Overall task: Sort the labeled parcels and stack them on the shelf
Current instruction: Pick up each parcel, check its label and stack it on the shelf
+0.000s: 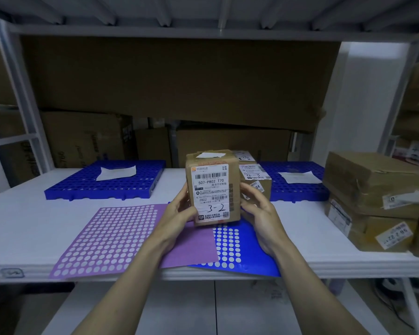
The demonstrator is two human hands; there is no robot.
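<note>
I hold a small brown parcel (212, 187) upright between both hands, its white label facing me with "3-2" handwritten on it. My left hand (179, 211) grips its left side and lower corner. My right hand (258, 209) grips its right side. The parcel hovers above a purple perforated mat (111, 238) and a blue perforated mat (242, 252) on the white shelf (34, 221). Right behind it stands another small parcel (254, 180) marked "4-3", on the right blue pallet (298, 187).
A second blue pallet (107, 182) with a white paper slip lies at the back left. Two larger labelled cartons (373, 201) are stacked at the right end of the shelf. Big cardboard boxes (174, 81) fill the back behind the shelf.
</note>
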